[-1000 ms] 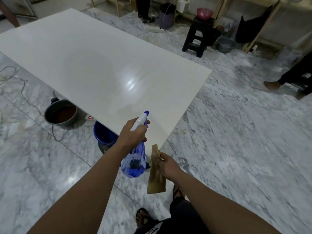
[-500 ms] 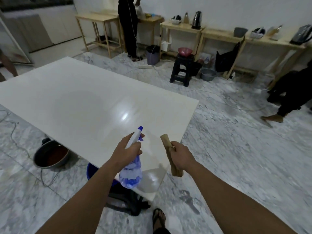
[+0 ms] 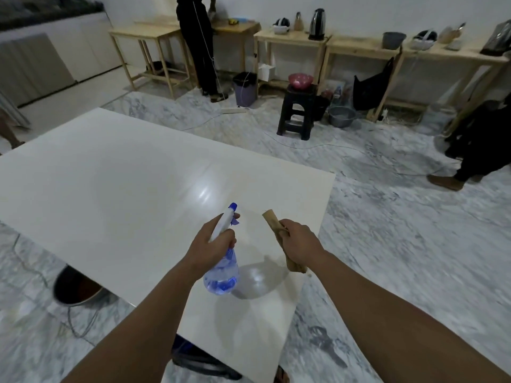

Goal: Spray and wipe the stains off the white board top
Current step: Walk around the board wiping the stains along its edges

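A large white board top (image 3: 116, 189) fills the middle of the view, glossy, with a light reflection near its centre. My left hand (image 3: 210, 243) grips a clear blue spray bottle (image 3: 222, 275) by its white trigger head, nozzle pointing away over the board. My right hand (image 3: 297, 239) holds a rolled tan cloth (image 3: 272, 221) just right of the bottle, above the board's near right part. I cannot make out stains on the surface.
A dark pot (image 3: 74, 290) and a blue bucket (image 3: 181, 345) sit on the marble floor under the board's near edge. A black stool (image 3: 297, 114) with a pink bowl stands beyond. Wooden tables (image 3: 356, 48) line the far wall. People stand at the back and right.
Both hands have moved forward from beside the board's near corner to above its surface. The cloth rose from hanging down to held upright. The view tilted up, showing the far wall.
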